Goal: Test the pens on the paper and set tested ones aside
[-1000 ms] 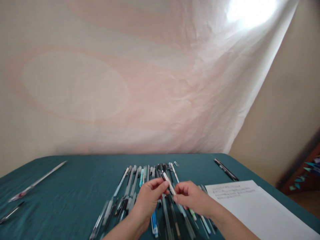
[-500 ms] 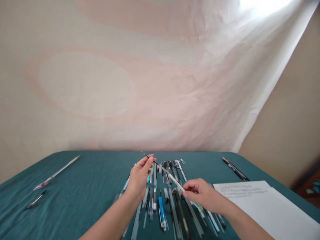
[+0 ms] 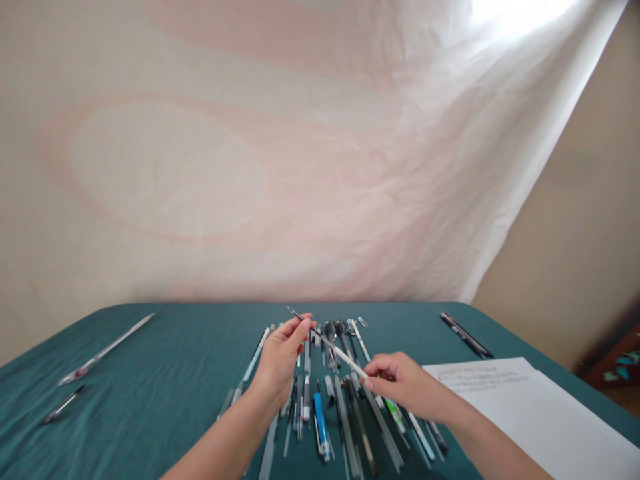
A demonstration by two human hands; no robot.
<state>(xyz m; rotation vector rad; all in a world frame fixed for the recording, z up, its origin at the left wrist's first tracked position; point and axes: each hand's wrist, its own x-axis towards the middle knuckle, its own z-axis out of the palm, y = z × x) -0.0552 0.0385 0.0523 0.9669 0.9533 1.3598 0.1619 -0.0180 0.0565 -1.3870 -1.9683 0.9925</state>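
A dark green cloth covers the table [image 3: 190,347], lightly wrinkled towards its left edge, and its far edge runs close to a hanging sheet [image 3: 320,167] in cream and faint pink, with a large pale oval on its left part. The sheet's right border slants down towards the table's far right corner, a bright glow [image 3: 525,10] shows at its top, and a plain beige wall [image 3: 575,200] stands beyond. Past the right edge, low down, a blurred reddish-brown surface [image 3: 620,373] carries blue-green shapes. Over the middle of the table, the left hand [image 3: 280,353] pinches the dark, thin part of a slim pen [image 3: 350,361] between thumb and fingers, while the right hand [image 3: 400,380] pinches its white near end; the pen slants, pointed tip towards the far edge. Whether it is one piece or two joined, I cannot tell. Beneath lie many pens [image 3: 347,430], roughly lengthwise from near the far edge towards the near side, among them a blue pen [image 3: 321,427] and a green-and-white pen [image 3: 395,413]. Paper [image 3: 540,407] with handwriting lies along the right edge, a black pen shape [image 3: 466,335] just beyond it. Near the left edge rest a long clear pen [image 3: 107,348] and a short dark pen [image 3: 64,404].
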